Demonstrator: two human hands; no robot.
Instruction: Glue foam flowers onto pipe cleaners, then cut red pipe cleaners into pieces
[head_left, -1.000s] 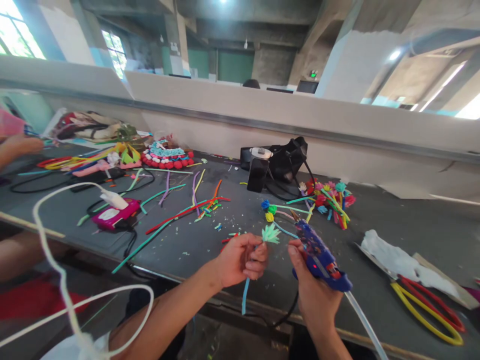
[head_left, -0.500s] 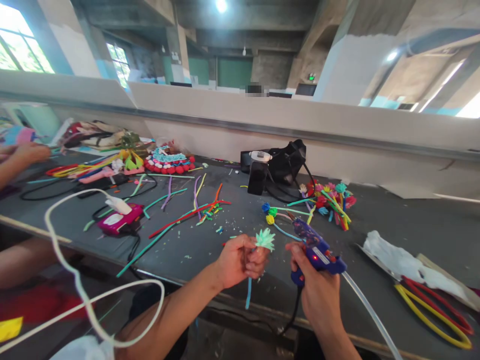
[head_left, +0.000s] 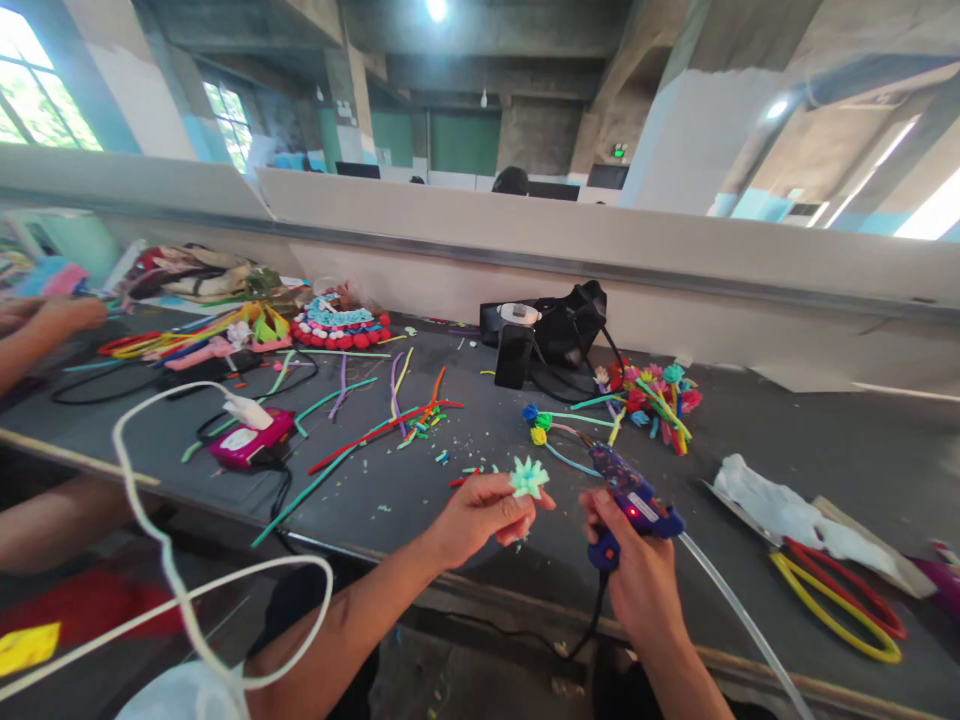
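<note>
My left hand (head_left: 484,515) is closed around the stem of a small light-green paper flower (head_left: 529,478), holding it up over the front edge of the grey table (head_left: 810,450). My right hand (head_left: 637,575) grips a blue hot glue gun (head_left: 630,500) with a red light on; its nozzle points up and left, a short way to the right of the flower. A clear glue stick (head_left: 739,625) juts from the gun's back. Just beyond lie three small pompom flowers (head_left: 538,420) on stems.
A bunch of finished colourful flowers (head_left: 652,395) and a black bag with a phone (head_left: 551,335) lie further back. Loose coloured strips (head_left: 375,415), a pink glue gun (head_left: 251,440), white paper (head_left: 780,510) and yellow-red loops (head_left: 840,600) cover the table. Another person's arm (head_left: 41,325) works at far left.
My left hand turned the flower so its head faces up and the stem no longer hangs below the fist. The glue gun dropped slightly and tilted nearer the flower.
</note>
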